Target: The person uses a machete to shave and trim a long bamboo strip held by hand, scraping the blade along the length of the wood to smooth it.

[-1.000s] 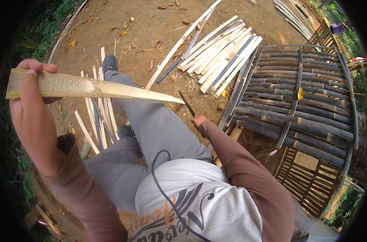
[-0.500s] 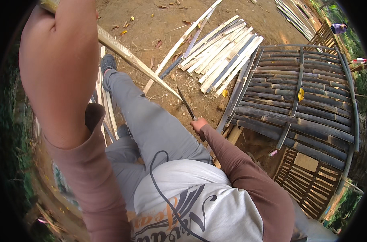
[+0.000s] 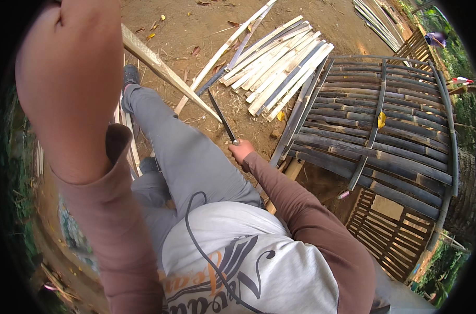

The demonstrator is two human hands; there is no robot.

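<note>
My right hand (image 3: pixel 242 150) is closed round the handle of a long knife (image 3: pixel 222 116), its dark blade pointing up and away to the left. Close beside the blade ends a long pale bamboo strip (image 3: pixel 167 73), slanting down from behind my raised left forearm (image 3: pixel 73 99). Whether blade and strip touch, I cannot tell. My left hand lies beyond the upper edge of the picture, so its grip on the strip does not show.
A stack of split bamboo strips (image 3: pixel 280 68) lies on the dirt ground ahead. At the right stands a dark bamboo slat platform (image 3: pixel 400 125). More strips (image 3: pixel 376 26) lie far right. My outstretched leg (image 3: pixel 196 136) is under the knife. A distant person (image 3: pixel 435 38) shows at the upper right.
The whole view has shifted slightly, with the scene sliding left. My right hand keeps the knife by the strip's end, and my left arm stays raised.
</note>
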